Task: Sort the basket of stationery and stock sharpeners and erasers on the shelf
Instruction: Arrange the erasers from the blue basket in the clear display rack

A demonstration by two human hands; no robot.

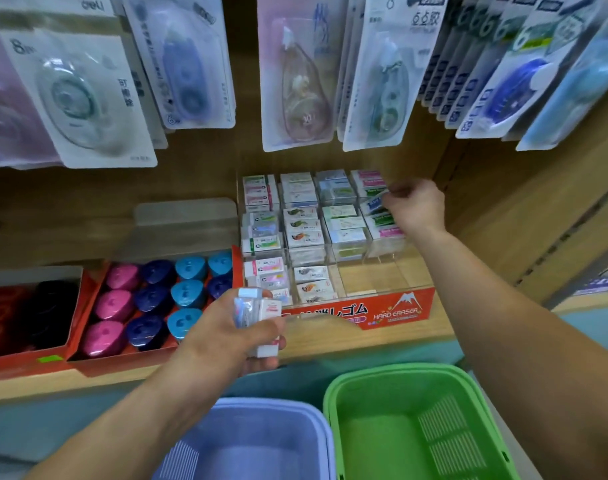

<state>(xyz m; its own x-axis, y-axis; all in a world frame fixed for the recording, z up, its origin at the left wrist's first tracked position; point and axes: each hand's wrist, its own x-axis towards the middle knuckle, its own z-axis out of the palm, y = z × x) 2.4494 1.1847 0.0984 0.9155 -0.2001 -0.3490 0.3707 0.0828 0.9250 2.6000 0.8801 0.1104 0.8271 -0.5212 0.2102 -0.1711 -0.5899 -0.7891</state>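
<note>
My left hand (231,336) grips a small stack of boxed erasers (257,315) just in front of the shelf edge. My right hand (415,206) reaches to the back right of the clear eraser organizer (392,271) and pinches a blue-labelled eraser (374,203) over its rightmost column. The organizer's compartments hold rows of boxed erasers (304,233); its front right compartments look bare. A red tray of pink, dark blue and light blue sharpeners (146,303) stands to the left on the wooden shelf (382,337).
A purple basket (254,441) and a green basket (416,424) sit below the shelf, both showing bare bottoms. Another red tray with dark items (29,306) stands far left. Packaged correction tapes (295,77) hang above the shelf. A wooden side panel (503,216) closes the right.
</note>
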